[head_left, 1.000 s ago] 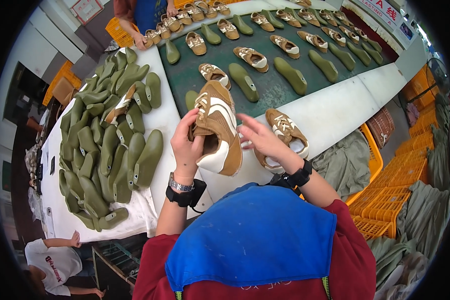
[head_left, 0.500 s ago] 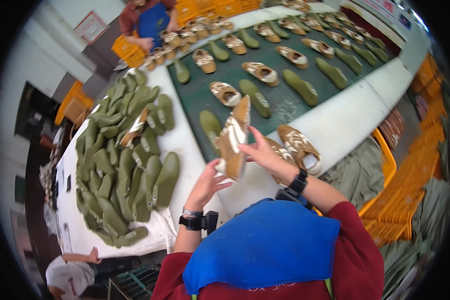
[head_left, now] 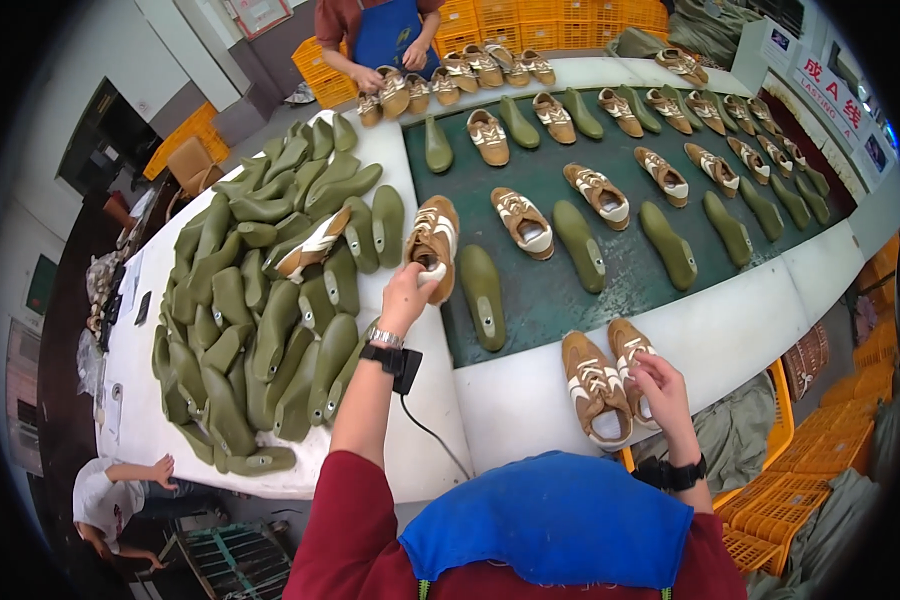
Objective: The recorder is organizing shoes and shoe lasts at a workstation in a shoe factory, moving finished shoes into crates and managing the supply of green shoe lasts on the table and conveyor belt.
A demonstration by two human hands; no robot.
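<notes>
My left hand [head_left: 407,295] grips the heel of a tan and white shoe [head_left: 435,238] that lies at the near left edge of the dark green belt [head_left: 555,300]. Right beside it rests an olive green shoe last [head_left: 482,292]. My right hand [head_left: 656,382] touches the right one of two tan shoes [head_left: 630,358] standing on the white table edge [head_left: 740,330] in front of me; the other shoe [head_left: 592,388] lies just left of it. A watch and a cabled black band sit on my left wrist.
A big heap of green lasts [head_left: 260,310] covers the white table at left, with one shoe [head_left: 312,246] lying on it. Several shoes and lasts alternate along the belt. Another person [head_left: 375,30] in a blue apron works at the far end. Orange crates [head_left: 785,510] stand at right.
The shoe I held up in both hands has gone down onto the belt's left edge with my left hand. My right hand let go and dropped to the pair on the table edge.
</notes>
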